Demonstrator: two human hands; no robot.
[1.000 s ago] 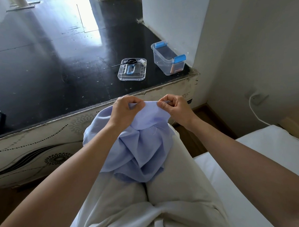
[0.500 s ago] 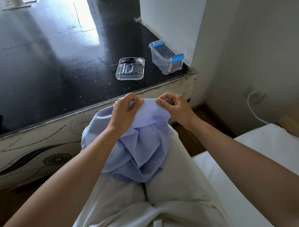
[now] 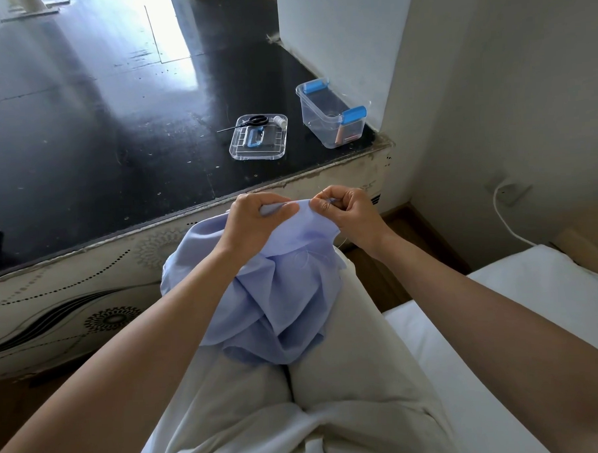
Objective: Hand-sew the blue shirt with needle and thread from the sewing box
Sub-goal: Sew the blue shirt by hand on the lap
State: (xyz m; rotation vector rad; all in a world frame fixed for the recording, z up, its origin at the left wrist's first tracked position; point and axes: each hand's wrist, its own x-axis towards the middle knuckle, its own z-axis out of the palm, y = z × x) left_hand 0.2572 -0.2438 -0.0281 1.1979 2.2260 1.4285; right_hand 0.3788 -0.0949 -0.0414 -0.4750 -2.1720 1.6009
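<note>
The person is sitting with the blue shirt (image 3: pixel 276 295) bunched over both knees, lying on pale trousers (image 3: pixel 348 378). The upper fold of the cloth is being raised between the two hands, just in front of the bench's near edge.

The left hand (image 3: pixel 253 221) is gripping that fold from the left. Its fingers (image 3: pixel 255 202) are curling over the top of the cloth while the thumb is pressing flat against the near side, so the fabric is passing between them.

The right hand (image 3: pixel 350 212) is meeting the same fold from the right, almost touching the left thumb. Its fingers (image 3: pixel 324 208) are curled tightly, the tips pinching the cloth's edge. A fine thread (image 3: pixel 340 244) is hanging below this wrist, beside the shirt. Whether a needle is sitting in the pinch is too small to tell.

Further back on the black bench (image 3: pixel 82 150), the clear sewing box (image 3: pixel 315 117) with blue clips is standing open near the wall corner, well apart from the hands. Its clear lid (image 3: pixel 239 153) is lying flat just to the left of it, carrying black scissors (image 3: pixel 253 121) and a small white spool (image 3: pixel 280 121).

A white bed (image 3: pixel 500 320) is lying to the person's right.
</note>
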